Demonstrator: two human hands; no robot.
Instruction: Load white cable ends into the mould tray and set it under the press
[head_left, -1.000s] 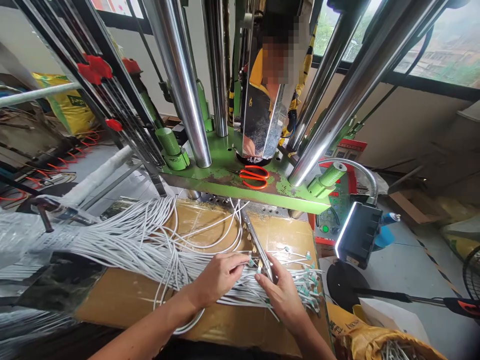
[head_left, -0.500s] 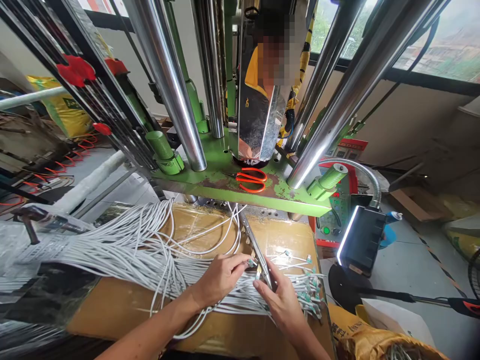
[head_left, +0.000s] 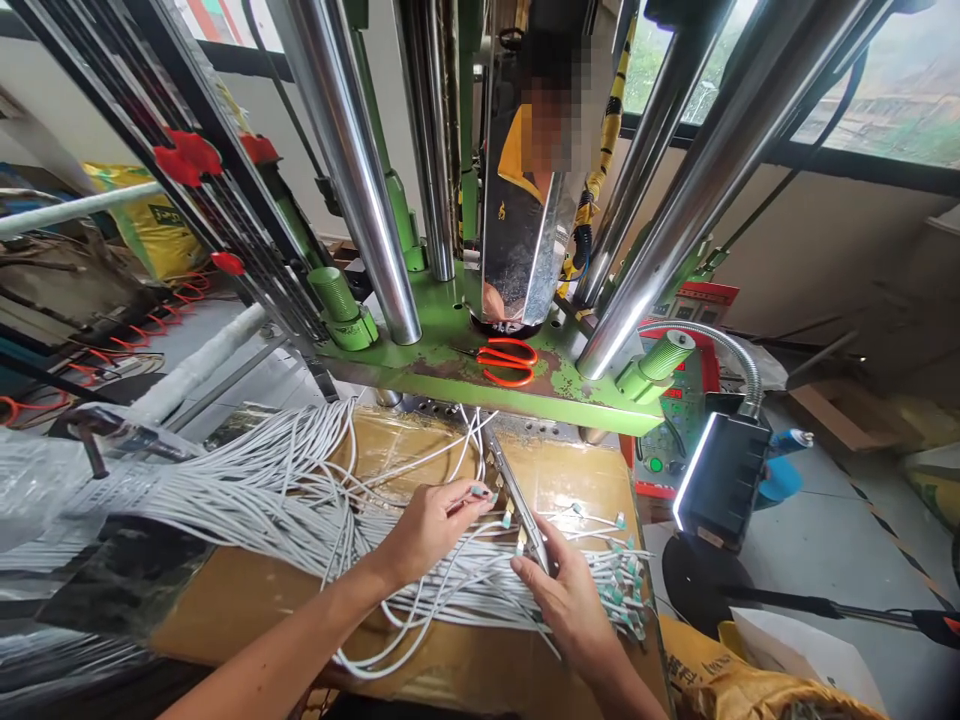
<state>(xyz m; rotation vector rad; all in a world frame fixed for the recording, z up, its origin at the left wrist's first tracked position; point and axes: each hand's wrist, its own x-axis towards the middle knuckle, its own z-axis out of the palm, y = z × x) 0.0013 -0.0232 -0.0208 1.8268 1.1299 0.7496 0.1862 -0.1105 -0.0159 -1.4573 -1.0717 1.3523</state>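
My left hand (head_left: 439,520) is closed in a pinch on a white cable's end with a small green connector (head_left: 480,492). Just right of it, my right hand (head_left: 566,580) grips the near end of a long metal bar (head_left: 517,490), thumb on one side and fingers on the other. Small brass-coloured pieces line the bar's left edge, and a green-ended cable sits against it between my hands. Beneath both hands spreads a thick bundle of white cables (head_left: 262,500). Their green connector ends (head_left: 626,585) gather at the right.
Cardboard (head_left: 420,665) covers the worktop. Behind it stands a green machine plate (head_left: 450,385) with steel columns, bearing red-handled scissors (head_left: 506,362). A black lamp (head_left: 724,480) hangs at the right, above a yellow sack (head_left: 705,665). A hammer-like tool (head_left: 94,440) lies left.
My left hand has drawn back leftward from the bar with the connector. A green-ended cable now shows at the bar. My right hand keeps its grip; the whole view has shifted slightly.
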